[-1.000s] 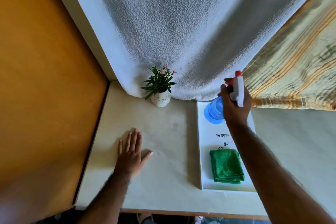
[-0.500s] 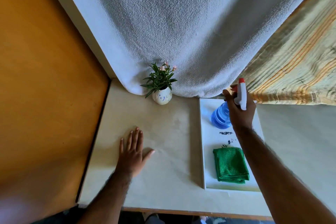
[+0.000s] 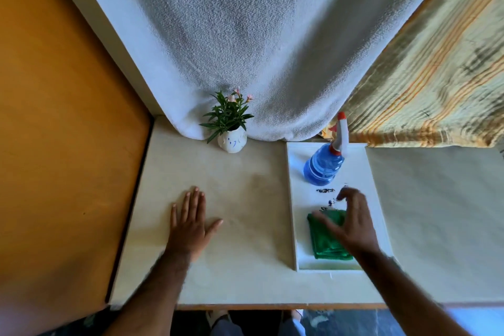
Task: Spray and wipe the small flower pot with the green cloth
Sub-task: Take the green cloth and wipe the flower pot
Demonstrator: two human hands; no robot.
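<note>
A small white flower pot (image 3: 232,141) with blue marks and a green plant with pink blooms stands at the back of the table, against the white drape. The blue spray bottle (image 3: 323,163) with a white and red trigger head stands alone on the far end of a white tray (image 3: 373,199). A folded green cloth (image 3: 324,243) lies on the tray's near end. My right hand (image 3: 350,222) hovers over the cloth with fingers spread, blurred, covering part of it; I cannot tell if it touches. My left hand (image 3: 191,224) lies flat and open on the table.
A white textured drape (image 3: 245,49) hangs behind the pot. A striped yellow-green curtain (image 3: 436,76) hangs at the back right. An orange panel (image 3: 62,131) bounds the table on the left. The table's front edge (image 3: 245,305) runs just below my arms.
My right hand let go of the spray bottle, which now stands on the tray, and pulled back toward me over the green cloth. My left hand stayed put.
</note>
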